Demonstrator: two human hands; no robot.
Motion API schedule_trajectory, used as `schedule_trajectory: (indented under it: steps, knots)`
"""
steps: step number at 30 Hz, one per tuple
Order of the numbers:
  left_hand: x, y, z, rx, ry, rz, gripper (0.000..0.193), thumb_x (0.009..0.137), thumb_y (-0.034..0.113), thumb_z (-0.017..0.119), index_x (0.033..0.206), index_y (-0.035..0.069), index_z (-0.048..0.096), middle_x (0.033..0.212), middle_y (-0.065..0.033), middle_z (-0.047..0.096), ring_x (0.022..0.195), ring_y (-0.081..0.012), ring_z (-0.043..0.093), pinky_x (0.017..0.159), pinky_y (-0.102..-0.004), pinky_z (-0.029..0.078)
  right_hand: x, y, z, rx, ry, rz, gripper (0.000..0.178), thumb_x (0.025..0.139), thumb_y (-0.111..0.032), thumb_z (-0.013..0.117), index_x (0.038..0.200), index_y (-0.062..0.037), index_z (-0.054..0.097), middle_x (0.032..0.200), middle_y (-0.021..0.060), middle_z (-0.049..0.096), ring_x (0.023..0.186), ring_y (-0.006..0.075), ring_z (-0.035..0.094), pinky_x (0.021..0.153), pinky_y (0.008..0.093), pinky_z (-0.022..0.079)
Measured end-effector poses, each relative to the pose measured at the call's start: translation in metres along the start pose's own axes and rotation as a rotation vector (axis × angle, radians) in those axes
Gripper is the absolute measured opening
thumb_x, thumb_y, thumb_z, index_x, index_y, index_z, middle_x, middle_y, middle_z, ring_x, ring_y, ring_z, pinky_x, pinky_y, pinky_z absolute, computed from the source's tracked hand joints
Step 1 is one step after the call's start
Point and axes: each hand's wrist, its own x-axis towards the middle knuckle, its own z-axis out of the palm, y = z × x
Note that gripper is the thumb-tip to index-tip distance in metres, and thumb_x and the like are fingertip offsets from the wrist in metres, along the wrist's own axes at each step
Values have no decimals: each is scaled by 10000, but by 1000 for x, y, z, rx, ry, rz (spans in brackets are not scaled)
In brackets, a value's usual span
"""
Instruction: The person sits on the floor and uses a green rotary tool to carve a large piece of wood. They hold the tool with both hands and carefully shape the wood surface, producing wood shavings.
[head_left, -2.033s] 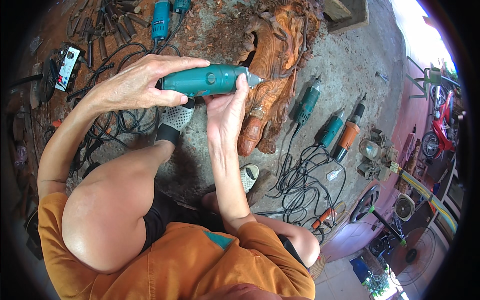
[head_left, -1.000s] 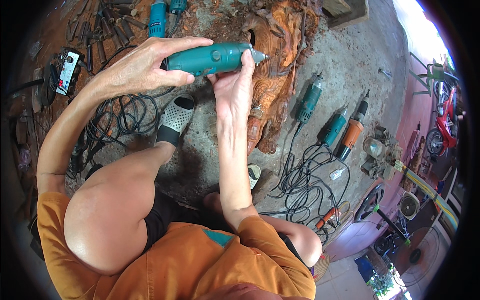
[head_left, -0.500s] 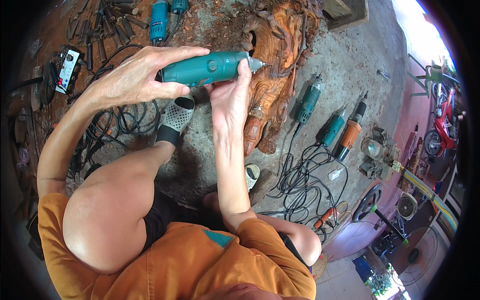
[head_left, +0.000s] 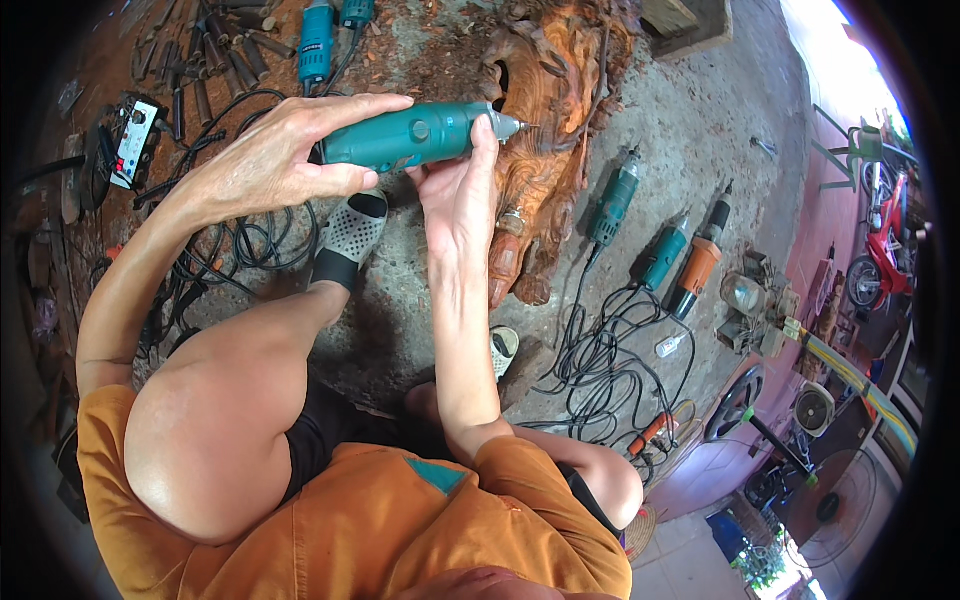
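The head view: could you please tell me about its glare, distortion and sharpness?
In the head view, glare whitens part of the upper right; in that view, the wall bends; there, the held tool looks fairly sharp, the fan hazier.

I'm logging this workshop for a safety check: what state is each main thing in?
Held green tool, in both hands; running or not unclear.
Left grip, closed around its rear half.
Right grip, closed near its tip.
Wood carving, lying down.
Orange tool, lying unheld.
Black cords, loosely tangled.
White-faced box, power unclear.
Fan, spinning or still unclear.
Left slipper, worn.
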Motion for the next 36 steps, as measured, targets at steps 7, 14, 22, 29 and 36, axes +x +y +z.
schedule_trajectory:
  steps: [7, 14, 22, 29, 36]
  knots:
    - [8, -2, 2, 25, 29, 28, 750, 774, 230, 731, 1470, 78, 496, 1346, -199, 621, 1145, -335, 646, 993, -443, 511, 10, -1, -5, 23, -10, -26, 480, 929, -526, 667, 1231, -171, 550, 1132, 21, 623, 1053, 171, 595, 851, 365, 475]
    - [13, 1, 0, 36, -2, 17, 750, 771, 242, 730, 1468, 85, 500, 1338, -199, 626, 1143, -346, 647, 988, -446, 514, 12, -2, -7, 54, -15, -23, 481, 922, -517, 683, 1219, -158, 564, 1145, 25, 629, 1053, 174, 598, 859, 373, 484]
    - [8, 6, -1, 47, -15, 13, 757, 767, 238, 720, 1472, 80, 492, 1362, -209, 607, 1162, -350, 638, 1006, -454, 505, 4, -3, -5, 20, -38, -33, 481, 968, -527, 606, 1239, -136, 533, 1179, 55, 626, 1074, 184, 590, 902, 384, 505]
    - [2, 7, 1, 37, -19, 16, 753, 777, 243, 726, 1468, 60, 489, 1379, -217, 592, 1192, -357, 623, 1030, -459, 491, -2, -3, -3, 5, -24, -23, 464, 973, -525, 597, 1225, -140, 541, 1164, 53, 637, 1056, 175, 594, 882, 369, 497]
    - [-2, 10, -1, 52, -31, 17, 751, 783, 261, 729, 1463, 51, 489, 1363, -226, 597, 1197, -373, 618, 1033, -466, 488, -8, 0, -3, 10, -28, -22, 456, 973, -525, 598, 1223, -147, 541, 1167, 52, 637, 1061, 175, 598, 890, 366, 501]
